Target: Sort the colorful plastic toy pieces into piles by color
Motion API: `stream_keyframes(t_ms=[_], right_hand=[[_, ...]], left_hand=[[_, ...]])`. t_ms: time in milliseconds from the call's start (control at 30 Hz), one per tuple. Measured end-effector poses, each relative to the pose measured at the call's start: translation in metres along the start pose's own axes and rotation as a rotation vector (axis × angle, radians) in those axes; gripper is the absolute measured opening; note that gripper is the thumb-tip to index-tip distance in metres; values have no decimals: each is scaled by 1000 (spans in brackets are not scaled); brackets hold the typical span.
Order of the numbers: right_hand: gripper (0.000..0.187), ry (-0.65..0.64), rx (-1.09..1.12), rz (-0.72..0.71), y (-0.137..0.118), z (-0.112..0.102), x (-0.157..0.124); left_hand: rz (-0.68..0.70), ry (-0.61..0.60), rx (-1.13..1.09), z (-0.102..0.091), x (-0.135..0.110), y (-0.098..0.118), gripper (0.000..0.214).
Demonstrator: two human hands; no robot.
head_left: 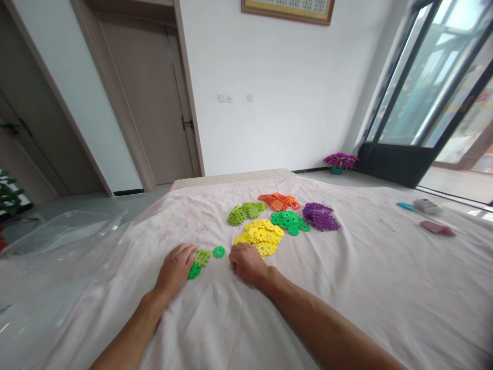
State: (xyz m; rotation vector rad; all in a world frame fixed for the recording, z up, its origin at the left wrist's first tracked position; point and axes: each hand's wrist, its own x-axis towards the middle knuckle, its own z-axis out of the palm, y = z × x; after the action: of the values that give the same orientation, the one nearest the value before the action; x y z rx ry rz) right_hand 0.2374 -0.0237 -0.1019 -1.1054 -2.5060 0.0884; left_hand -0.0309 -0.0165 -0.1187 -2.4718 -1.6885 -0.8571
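Observation:
My left hand rests low over the cloth with its fingers loosely extended, against a light green snowflake disc and a darker green disc. A single green disc lies between my two hands. My right hand is curled at the near edge of a pile of yellow snowflake discs; its fingertips are turned down and whatever they hold is hidden. Behind are piles of light green discs, orange discs, green discs and purple discs.
A pale, wrinkled cloth covers the table. Clear plastic containers stand at the left. To the right lie a blue item, a white packet and a pinkish folded piece. A potted purple plant stands by the wall.

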Motion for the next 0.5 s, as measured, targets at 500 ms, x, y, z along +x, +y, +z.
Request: stream_keyframes(t_ms=[500], right_hand=[[33, 90, -5, 49, -11, -10, 1]], left_hand=[[-43, -42, -24, -8, -6, 18, 28]])
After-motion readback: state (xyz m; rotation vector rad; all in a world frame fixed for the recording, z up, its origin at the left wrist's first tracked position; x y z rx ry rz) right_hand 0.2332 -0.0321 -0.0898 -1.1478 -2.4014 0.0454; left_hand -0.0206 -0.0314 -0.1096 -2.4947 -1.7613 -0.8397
